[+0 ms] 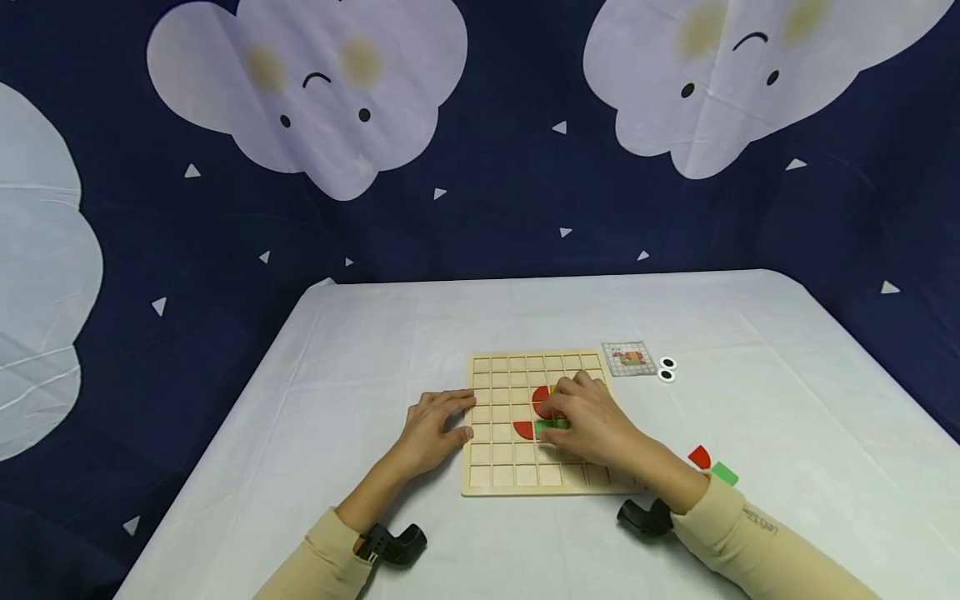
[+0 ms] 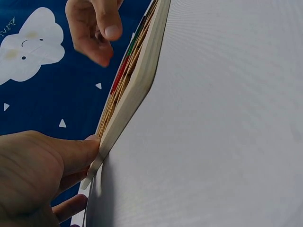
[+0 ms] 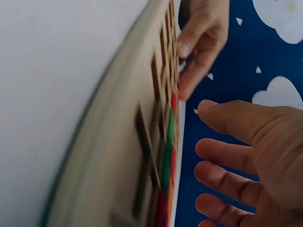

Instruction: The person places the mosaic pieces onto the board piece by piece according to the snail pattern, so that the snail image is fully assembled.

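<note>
A wooden grid board lies on the table with coloured pieces set in its cells. My left hand is at the board's left edge, thumb and fingertips touching the rim. My right hand hovers over the right half of the board. Its fingers are spread and slightly bent in the right wrist view, with nothing between them. Near it are red quarter-round pieces, another red piece and a green piece. A bit of yellow shows; the hand hides other cells.
A small pattern card lies beyond the board's upper right corner, beside two white discs with black centres. A loose red piece and a green piece lie right of the board, close to my right forearm. A white cloth covers the table.
</note>
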A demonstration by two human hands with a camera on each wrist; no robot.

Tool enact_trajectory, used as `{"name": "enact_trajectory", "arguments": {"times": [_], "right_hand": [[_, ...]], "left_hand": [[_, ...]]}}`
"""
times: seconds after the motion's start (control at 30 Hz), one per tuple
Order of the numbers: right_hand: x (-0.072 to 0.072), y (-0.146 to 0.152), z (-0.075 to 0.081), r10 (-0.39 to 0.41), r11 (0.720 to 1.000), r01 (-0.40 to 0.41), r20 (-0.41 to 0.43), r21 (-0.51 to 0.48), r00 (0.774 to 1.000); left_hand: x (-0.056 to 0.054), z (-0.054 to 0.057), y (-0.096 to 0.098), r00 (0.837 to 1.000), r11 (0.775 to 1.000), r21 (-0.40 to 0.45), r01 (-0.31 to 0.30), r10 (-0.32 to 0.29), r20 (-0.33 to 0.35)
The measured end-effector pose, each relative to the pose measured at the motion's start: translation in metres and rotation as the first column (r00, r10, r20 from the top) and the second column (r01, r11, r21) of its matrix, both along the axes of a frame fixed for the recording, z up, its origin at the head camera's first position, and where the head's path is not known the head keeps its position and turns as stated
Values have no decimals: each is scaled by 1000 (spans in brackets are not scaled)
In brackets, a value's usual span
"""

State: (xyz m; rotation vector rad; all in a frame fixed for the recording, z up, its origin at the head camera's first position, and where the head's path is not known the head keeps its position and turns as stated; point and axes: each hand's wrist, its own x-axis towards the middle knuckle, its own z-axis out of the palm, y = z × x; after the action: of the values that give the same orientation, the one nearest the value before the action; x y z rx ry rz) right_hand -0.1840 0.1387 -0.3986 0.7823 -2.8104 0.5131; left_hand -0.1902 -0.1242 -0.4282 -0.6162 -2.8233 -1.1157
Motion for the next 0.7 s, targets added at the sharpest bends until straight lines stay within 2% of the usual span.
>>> {"name": "enact_trajectory", "arguments": {"times": [0.27,0.7], "right_hand": [[10,44,9,-78,996,78,7,-36,997],[37,104,9,-189,981,188,-3,-36,982]], "left_hand": [[1,1,0,1000,1000,0,-5,5,9],[1,1,1,1000,1000,1,-5,5,5]]}}
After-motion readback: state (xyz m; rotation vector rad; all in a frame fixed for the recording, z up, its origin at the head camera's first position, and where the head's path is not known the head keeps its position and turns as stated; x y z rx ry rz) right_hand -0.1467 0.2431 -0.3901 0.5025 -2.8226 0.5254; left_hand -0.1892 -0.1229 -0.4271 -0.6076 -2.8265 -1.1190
